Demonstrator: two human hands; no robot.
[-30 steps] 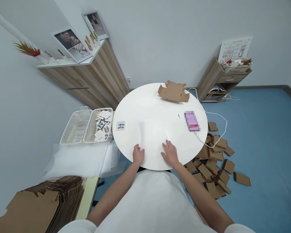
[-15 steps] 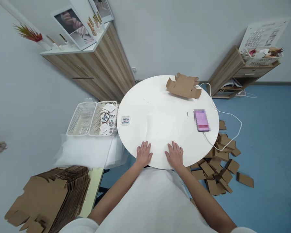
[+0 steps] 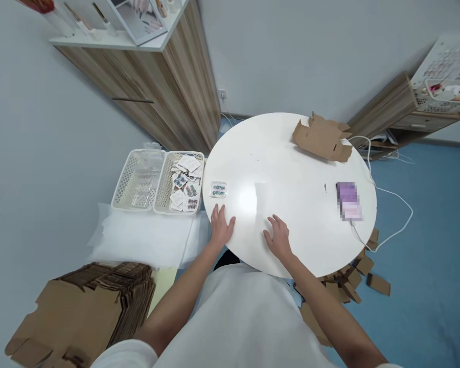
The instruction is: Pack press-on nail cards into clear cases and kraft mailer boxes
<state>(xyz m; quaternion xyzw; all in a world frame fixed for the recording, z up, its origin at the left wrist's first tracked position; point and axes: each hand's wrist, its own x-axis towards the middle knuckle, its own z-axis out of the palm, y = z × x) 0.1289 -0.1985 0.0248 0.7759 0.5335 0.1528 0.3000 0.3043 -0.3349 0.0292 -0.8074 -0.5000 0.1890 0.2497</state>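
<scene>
My left hand (image 3: 221, 227) lies flat on the near left edge of the round white table (image 3: 291, 174), fingers apart, holding nothing. A small clear packet with coloured items (image 3: 218, 189) sits just beyond its fingertips. My right hand (image 3: 279, 237) rests palm down on the tabletop near the front edge, fingers spread, empty. A half-folded cardboard box (image 3: 322, 137) lies at the table's far side. A pink phone (image 3: 348, 201) on a white cable lies at the right edge.
Two white mesh baskets (image 3: 138, 180) stand left of the table, one with several small packets (image 3: 184, 184). White sheets (image 3: 145, 237) and a stack of flat cardboard blanks (image 3: 88, 301) lie at lower left. Folded boxes (image 3: 352, 278) litter the blue floor. Wooden cabinets stand behind.
My view has swung left and down. My left hand has slid forward and left toward the small packet; my right hand stays flat on the table.
</scene>
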